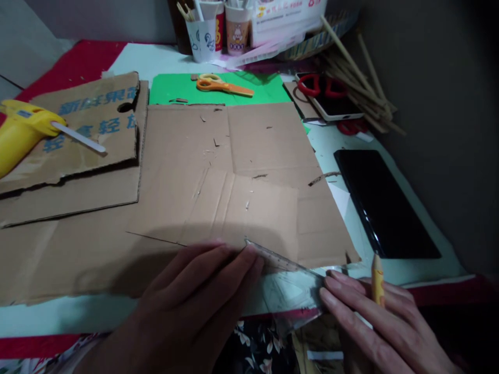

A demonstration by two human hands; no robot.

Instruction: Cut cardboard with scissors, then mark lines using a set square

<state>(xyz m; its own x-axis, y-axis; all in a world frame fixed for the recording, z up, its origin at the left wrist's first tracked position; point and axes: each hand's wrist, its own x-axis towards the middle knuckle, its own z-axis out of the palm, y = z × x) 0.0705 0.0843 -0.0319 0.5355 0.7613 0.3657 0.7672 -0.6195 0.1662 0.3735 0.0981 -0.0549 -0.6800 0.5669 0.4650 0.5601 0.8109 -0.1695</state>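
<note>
**Hands on a clear ruler at the cardboard's near edge**

Pale tabletop with red edging fills the head view, most of it covered by flattened cardboard. A second, printed sheet overlaps the big piece at the left, and a yellow glue gun lies across it with its nozzle pointing right. Behind the cardboard sits a green mat with orange scissors on it. Paper cups stand at the back edge, wooden sticks fan out at the back right, and red scissors rest on a phone there. A dark tablet lies just right of the cardboard.

At the near edge, a transparent ruler lies tilted, its far tip on the cardboard and the rest hanging over the table edge. The left hand is flat, fingers together and stretched out, pressing the ruler's far tip onto the cardboard. The right hand touches the ruler's right end with its fingertips while a pencil stands pinched between its fingers, point upward.
</note>
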